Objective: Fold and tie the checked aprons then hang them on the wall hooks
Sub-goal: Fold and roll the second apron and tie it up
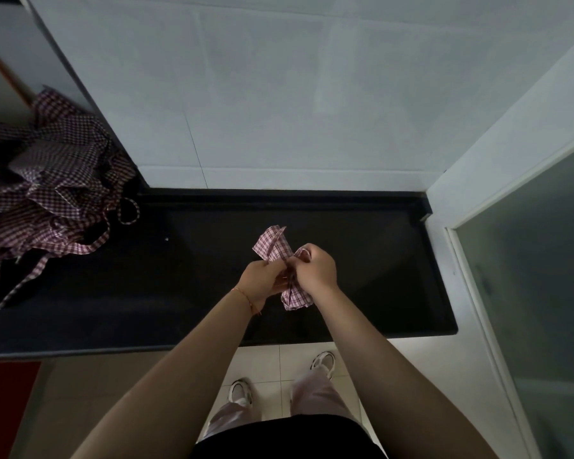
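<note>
both hands [292,276] pinch folded apron [275,250] (strap)

Apron pile [43,167] (left side) cropped

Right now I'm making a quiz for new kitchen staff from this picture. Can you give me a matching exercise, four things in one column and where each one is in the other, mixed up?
Things:
1. folded apron
2. heap of aprons
3. shoes
4. bracelet

Places:
A. on the pale floor tiles below the counter edge
B. between the left hand and right hand, over the counter
C. on the left wrist
D. loose at the far left of the counter, straps trailing

Pairs: 1-B, 2-D, 3-A, 4-C
</note>
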Motion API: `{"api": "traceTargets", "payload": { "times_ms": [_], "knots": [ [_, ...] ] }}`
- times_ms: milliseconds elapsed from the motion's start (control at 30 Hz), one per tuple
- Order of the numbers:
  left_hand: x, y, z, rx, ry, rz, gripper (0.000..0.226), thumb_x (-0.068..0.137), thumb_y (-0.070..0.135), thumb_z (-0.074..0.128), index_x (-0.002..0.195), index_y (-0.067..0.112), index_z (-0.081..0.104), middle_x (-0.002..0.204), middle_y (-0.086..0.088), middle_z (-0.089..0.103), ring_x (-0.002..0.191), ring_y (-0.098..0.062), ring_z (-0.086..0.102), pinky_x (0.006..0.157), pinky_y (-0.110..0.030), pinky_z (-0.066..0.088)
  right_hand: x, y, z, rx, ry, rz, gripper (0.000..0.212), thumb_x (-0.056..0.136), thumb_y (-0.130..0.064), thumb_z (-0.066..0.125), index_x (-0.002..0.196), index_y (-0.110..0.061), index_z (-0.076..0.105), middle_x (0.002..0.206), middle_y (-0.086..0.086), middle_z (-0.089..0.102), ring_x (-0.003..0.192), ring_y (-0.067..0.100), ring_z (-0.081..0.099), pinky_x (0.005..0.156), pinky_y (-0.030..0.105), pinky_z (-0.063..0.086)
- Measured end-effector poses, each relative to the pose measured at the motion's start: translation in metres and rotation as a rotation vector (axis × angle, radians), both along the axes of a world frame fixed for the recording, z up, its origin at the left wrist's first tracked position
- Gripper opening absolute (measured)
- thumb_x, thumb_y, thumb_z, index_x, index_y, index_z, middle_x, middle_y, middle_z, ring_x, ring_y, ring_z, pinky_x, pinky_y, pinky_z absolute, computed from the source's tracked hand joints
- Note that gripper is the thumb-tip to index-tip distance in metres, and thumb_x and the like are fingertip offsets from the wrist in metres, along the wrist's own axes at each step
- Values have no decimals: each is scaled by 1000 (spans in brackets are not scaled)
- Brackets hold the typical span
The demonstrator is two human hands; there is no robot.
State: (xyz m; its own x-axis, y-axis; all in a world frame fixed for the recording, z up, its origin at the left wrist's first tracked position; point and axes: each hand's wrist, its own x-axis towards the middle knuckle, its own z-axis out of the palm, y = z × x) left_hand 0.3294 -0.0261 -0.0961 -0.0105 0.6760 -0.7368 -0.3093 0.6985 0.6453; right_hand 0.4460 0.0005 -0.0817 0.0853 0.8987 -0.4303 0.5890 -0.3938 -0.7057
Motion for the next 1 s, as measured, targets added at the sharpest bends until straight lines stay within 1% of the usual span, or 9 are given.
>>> {"api": "traceTargets", "payload": {
  "times_ms": [67, 267, 500, 633, 700, 767, 833, 933, 1000],
  "knots": [
    [-2, 0, -2, -6, -8, 31, 17, 99, 12, 53, 107, 1, 63, 108, -17, 69, 98, -26, 69, 86, -37, 58, 0, 0, -3, 22, -25, -5, 5, 98, -20, 58, 96, -19, 61, 90, -6, 61, 85, 9, 61, 75, 23, 51],
    [-2, 0, -10, -69, -51, 77, 24, 102, 13, 47, 119, 2, 60, 108, -17, 72, 96, -26, 72, 82, -38, 60, -3, 4, -12, 1, -101, -33, 27, 100, -24, 54, 123, -13, 64, 118, 2, 65, 111, 18, 62, 97, 35, 51],
    [-2, -6, -10, -113, -66, 183, 19, 102, 8, 42, 113, 0, 56, 105, -19, 67, 93, -28, 68, 80, -38, 58, -3, 2, -23, -101, 13, -177, 16, 99, -24, 56, 104, -17, 69, 100, -1, 68, 92, 13, 65, 90, 36, 55],
    [-1, -9, -8, -153, -128, 245, 18, 102, 9, 44, 110, 0, 56, 107, -20, 68, 96, -29, 69, 82, -41, 58, -2, 1, -22, -157, 97, -312, 13, 99, -23, 56, 94, -19, 68, 94, -1, 67, 81, 9, 63, 68, 24, 49],
    [-4, -8, -9, -174, -118, 230, 16, 100, 11, 49, 110, 2, 58, 106, -19, 70, 96, -29, 70, 82, -41, 59, -1, 1, -21, -137, 123, -307, 14, 99, -23, 56, 88, -23, 64, 94, -2, 67, 82, 9, 63, 71, 24, 50],
    [-11, -4, -9, -190, 36, 157, 18, 95, 14, 59, 109, 3, 60, 106, -17, 71, 94, -27, 71, 85, -43, 59, 0, 0, -19, -117, 132, -249, 16, 100, -23, 55, 85, -23, 62, 94, -1, 66, 84, 10, 63, 78, 28, 53],
    [-20, -4, -16, -137, 449, 8, 39, 86, 17, 70, 119, 4, 53, 118, -12, 63, 104, -26, 64, 92, -42, 56, 4, 1, -19, -107, 137, -184, 16, 100, -23, 54, 88, -19, 64, 95, 1, 67, 87, 13, 64, 84, 33, 56],
    [-28, -9, -16, 350, 1060, -190, 54, 86, 15, 70, 134, 10, 46, 136, -6, 49, 131, -25, 43, 110, -36, 38, 8, 1, -19, -94, 156, -134, 16, 100, -23, 54, 90, -18, 65, 96, 2, 68, 90, 15, 66, 87, 35, 56],
    [-28, -7, -15, 633, 1092, -354, 46, 90, 15, 65, 134, 13, 51, 134, -4, 54, 128, -22, 48, 112, -37, 38, 8, 1, -18, -93, 153, -104, 16, 101, -23, 53, 91, -18, 65, 96, 1, 67, 91, 15, 65, 86, 34, 55]
  ]
}}
